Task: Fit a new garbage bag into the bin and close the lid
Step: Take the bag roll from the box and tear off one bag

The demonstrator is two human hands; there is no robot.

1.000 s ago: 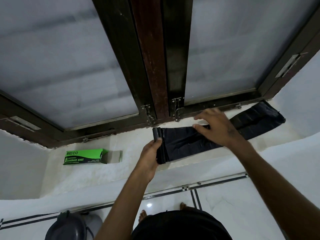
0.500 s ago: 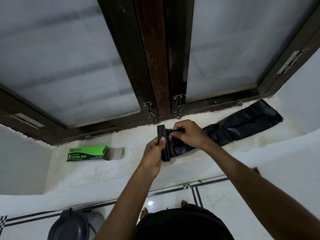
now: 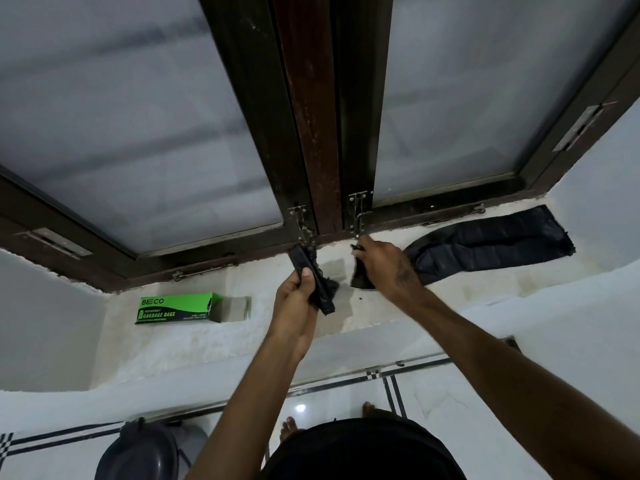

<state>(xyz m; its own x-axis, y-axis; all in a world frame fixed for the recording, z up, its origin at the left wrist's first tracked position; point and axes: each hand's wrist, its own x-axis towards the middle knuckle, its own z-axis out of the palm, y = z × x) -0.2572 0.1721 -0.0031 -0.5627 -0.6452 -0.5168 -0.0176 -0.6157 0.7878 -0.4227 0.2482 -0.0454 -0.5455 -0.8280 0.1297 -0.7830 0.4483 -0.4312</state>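
hands gripping bag roll, bag

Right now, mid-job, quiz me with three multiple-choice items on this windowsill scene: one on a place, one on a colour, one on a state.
1. Where does the cardboard garbage-bag box lie?
A. on the white sill, left of both hands
B. on the floor
C. inside the bin

2. What colour is the box's printed face?
A. red
B. green
C. blue

3. How does the black plastic bag strip relate to the black bag roll?
A. joined
B. torn apart
C. both boxed

Answers: 1 A, it rests on the sill. 2 B, green with black lettering. 3 B, bare sill shows between left hand and right hand.
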